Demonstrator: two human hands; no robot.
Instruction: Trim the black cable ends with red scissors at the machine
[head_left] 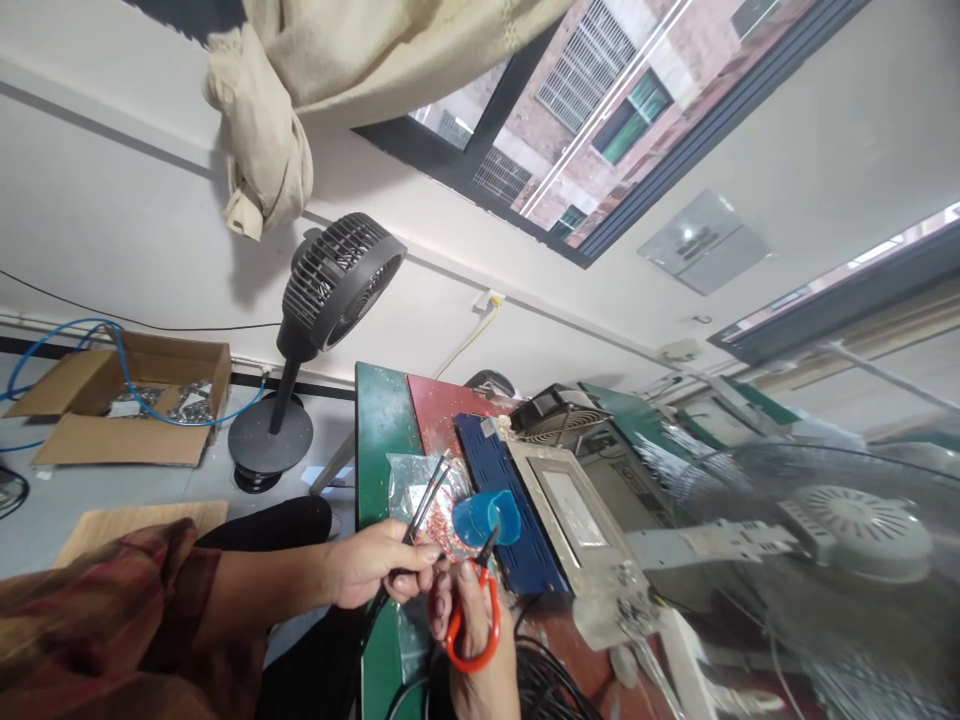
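Note:
My left hand is closed around a black cable, whose ends stick up past the fingers. Close beside it, my right hand has orange-handled scissors hooked on its fingers, the dark blades pointing up and away. The fingertips of both hands nearly meet; what lies between them is too small to make out. Just beyond stands a blue cup, tilted in this view. Under and behind the hands lies a clear plastic bag with small red and white pieces.
A blue slotted panel and a beige machine stand behind the cup. Black cables lie coiled at the table's near side. A large fan fills the right. Left are a standing fan and an open cardboard box.

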